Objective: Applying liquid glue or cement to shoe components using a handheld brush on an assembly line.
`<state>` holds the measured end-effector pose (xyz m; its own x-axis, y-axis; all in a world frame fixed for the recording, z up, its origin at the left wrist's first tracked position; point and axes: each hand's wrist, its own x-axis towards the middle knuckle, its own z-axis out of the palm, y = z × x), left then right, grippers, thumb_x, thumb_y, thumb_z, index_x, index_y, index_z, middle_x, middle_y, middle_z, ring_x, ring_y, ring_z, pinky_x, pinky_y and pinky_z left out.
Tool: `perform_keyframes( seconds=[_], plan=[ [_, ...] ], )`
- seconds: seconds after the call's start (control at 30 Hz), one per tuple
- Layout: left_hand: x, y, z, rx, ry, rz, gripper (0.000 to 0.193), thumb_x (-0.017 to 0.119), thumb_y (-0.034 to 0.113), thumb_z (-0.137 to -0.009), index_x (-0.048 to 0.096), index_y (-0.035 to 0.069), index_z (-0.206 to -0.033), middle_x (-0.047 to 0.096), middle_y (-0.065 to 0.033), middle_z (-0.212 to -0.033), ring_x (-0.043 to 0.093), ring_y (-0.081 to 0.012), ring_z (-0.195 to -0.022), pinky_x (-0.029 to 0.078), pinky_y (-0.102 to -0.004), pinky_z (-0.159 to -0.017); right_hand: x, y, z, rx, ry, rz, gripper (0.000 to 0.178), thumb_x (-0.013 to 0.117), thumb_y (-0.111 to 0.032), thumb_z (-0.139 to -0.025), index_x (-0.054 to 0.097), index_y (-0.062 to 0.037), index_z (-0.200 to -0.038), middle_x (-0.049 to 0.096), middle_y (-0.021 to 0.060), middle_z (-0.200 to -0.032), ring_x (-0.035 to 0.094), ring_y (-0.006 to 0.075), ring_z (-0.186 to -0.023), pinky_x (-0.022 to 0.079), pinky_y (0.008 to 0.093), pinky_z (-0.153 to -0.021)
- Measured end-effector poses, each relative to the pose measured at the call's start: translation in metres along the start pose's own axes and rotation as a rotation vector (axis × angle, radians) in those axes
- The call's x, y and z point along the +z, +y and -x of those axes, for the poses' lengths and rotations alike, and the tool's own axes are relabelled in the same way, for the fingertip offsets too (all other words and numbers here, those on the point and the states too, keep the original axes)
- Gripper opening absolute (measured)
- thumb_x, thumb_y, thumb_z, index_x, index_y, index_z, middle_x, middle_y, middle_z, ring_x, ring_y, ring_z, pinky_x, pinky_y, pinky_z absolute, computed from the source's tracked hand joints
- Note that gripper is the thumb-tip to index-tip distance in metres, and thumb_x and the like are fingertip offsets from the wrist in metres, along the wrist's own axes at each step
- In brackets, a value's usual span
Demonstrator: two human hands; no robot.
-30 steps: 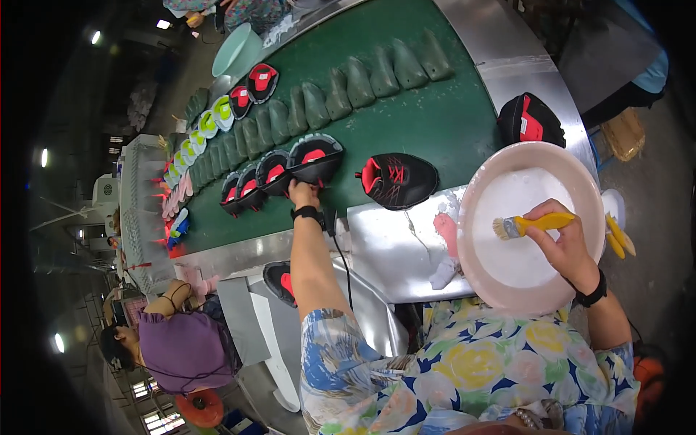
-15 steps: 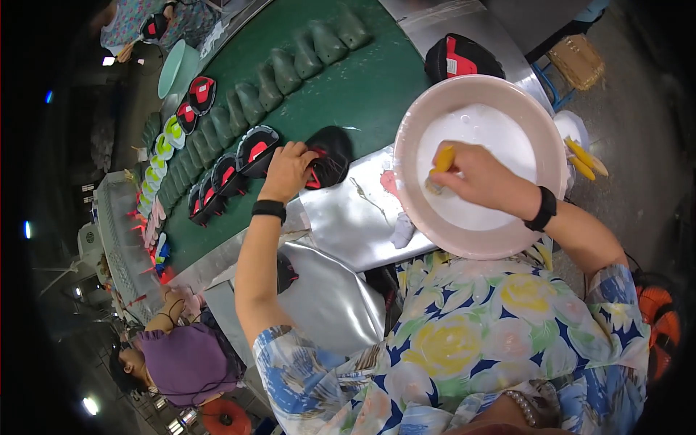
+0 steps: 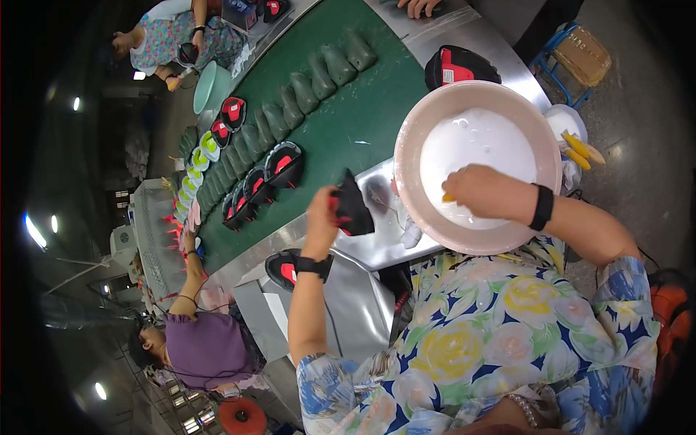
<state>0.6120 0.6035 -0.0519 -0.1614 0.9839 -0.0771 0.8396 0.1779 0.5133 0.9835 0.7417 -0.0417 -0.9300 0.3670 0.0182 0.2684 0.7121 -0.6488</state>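
My left hand (image 3: 321, 221) grips a black shoe upper (image 3: 355, 209) with red lining, held tilted above the table's metal edge. Over on the right, my right hand (image 3: 487, 191) reaches into a pale pink basin (image 3: 407, 138) of white liquid (image 3: 471, 134). Its fingers are closed round a brush (image 3: 448, 197), of which only a bit of yellow handle shows; the bristles are hidden. Nearest to my left wrist, another black and red upper (image 3: 284, 269) lies on a silver sheet.
On the green conveyor belt (image 3: 341, 130) stand black-red uppers (image 3: 283, 165), grey-green shoe-shaped forms (image 3: 303, 90) and yellow-green pieces (image 3: 209, 147). A black upper (image 3: 460, 67) sits behind the basin. Yellow-handled brushes (image 3: 578, 148) rest at right. Co-workers work at left; another person's hand (image 3: 419, 7) shows at top.
My left hand has lifted the black upper from the table and brought it nearer to me. My right hand has turned, hiding most of the brush. The whole view has shifted slightly.
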Motion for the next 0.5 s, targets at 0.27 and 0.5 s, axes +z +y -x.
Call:
perform_keyframes(
  seconds=[0.27,0.5],
  plan=[
    [-0.046,0.057,-0.016,-0.154,-0.207,1.023,0.063,0.067,0.02,-0.094,0.04,0.005,-0.148,0.056,-0.0101,-0.14,0.06,-0.0232,-0.121,0.052,-0.0401,-0.1,-0.087,0.007,-0.001,0.047,0.499,-0.37,0.02,0.069,-0.017,-0.088,0.06,0.0005,-0.093,0.067,0.0154,-0.088,0.066,0.0308,-0.081,0.051,0.0364,-0.072],
    [-0.017,0.102,-0.037,0.133,-0.288,1.037,0.062,0.048,0.038,-0.102,0.029,0.008,-0.154,0.052,-0.0142,-0.142,0.058,-0.0304,-0.125,0.053,-0.0485,-0.1,-0.101,-0.008,-0.004,-0.072,0.657,-0.306,0.019,0.069,-0.017,-0.088,0.057,-0.0023,-0.09,0.063,0.0108,-0.08,0.063,0.0273,-0.074,0.048,0.035,-0.067]
  ],
)
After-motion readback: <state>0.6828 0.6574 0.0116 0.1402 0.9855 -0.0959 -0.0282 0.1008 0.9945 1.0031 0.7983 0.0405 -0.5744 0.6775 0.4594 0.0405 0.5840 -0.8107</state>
